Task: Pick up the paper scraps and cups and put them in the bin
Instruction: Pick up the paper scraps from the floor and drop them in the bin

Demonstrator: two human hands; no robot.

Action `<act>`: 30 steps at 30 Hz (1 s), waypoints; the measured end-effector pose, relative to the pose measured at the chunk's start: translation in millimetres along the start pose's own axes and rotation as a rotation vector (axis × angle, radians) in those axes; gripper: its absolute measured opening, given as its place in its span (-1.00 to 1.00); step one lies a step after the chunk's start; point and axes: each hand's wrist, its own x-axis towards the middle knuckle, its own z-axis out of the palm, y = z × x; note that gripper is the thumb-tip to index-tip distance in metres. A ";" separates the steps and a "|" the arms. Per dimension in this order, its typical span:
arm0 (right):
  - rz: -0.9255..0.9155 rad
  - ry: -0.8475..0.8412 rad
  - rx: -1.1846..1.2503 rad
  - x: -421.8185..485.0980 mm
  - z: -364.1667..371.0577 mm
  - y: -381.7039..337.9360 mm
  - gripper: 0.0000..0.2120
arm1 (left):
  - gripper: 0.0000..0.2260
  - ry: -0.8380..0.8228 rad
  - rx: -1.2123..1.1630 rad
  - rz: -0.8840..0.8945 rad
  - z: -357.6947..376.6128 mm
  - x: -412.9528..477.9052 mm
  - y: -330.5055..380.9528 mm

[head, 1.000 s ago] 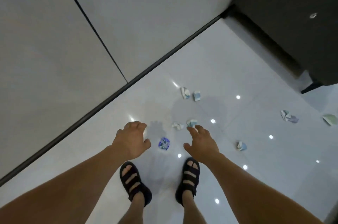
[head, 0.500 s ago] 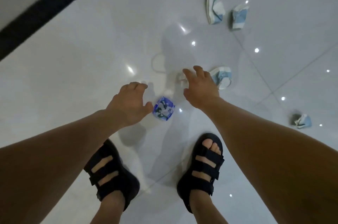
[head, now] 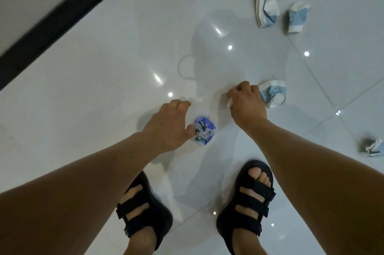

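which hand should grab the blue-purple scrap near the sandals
Left. The left hand hovers with its thumb at the edge of the blue-purple scrap, holding nothing. The right hand is farther off and curled round a white scrap.

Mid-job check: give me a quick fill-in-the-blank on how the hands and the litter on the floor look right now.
The right hand grips a paper scrap that is ____ in colour.
The left hand has its ____ beside the blue-and-purple scrap.
At the top right of the view, ____ crushed cups lie side by side.
The person wears ____ sandals.
Missing words: white; thumb; two; black.
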 end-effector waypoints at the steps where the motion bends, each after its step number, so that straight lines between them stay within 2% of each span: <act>1: -0.001 -0.014 0.038 -0.6 1.6 -1.6 -0.70 | -0.38 0.013 -0.004 -0.012 0.8 1.8 -1.5; 6: 0.101 -0.043 0.476 -10.7 -15.8 -33.0 -0.73 | -0.25 0.011 -0.073 -0.015 2.9 -6.8 4.7; 11: 0.042 -0.237 0.835 -41.9 -60.9 -80.6 -0.53 | -0.17 0.114 -0.187 0.106 -27.7 -22.8 17.9; 14: 0.148 -0.363 1.169 -52.2 -81.5 -92.8 -0.51 | -0.27 0.073 -0.181 0.167 -44.7 -28.8 15.4; 17: 0.343 -0.450 1.433 -51.9 -77.7 -94.1 -0.46 | -0.49 0.055 -0.148 0.157 -45.2 -30.3 5.4; 18: 0.374 -0.440 1.418 -51.0 -71.2 -93.7 -0.45 | -0.55 0.056 -0.144 0.128 -42.0 -30.5 -0.3; 19: 0.352 -0.386 1.299 -49.8 -63.1 -91.1 -0.44 | -0.58 0.055 -0.142 0.090 -38.1 -31.1 -6.6; 22: 0.089 -0.176 0.583 -48.5 -26.5 -73.2 -0.34 | -0.61 0.048 -0.150 -0.025 -20.1 -34.2 -31.8; 25: -0.151 -0.202 0.139 -53.3 14.7 -60.6 -0.23 | -0.62 0.052 -0.166 -0.057 -0.7 -38.7 -57.0; 27: -0.235 -0.213 -0.010 -57.7 40.8 -61.3 -0.25 | -0.62 0.065 -0.165 -0.064 9.0 -38.7 -70.6; 30: -0.232 -0.100 -0.003 -61.3 64.1 -68.6 -0.46 | -0.62 0.087 -0.154 -0.075 16.3 -34.6 -84.7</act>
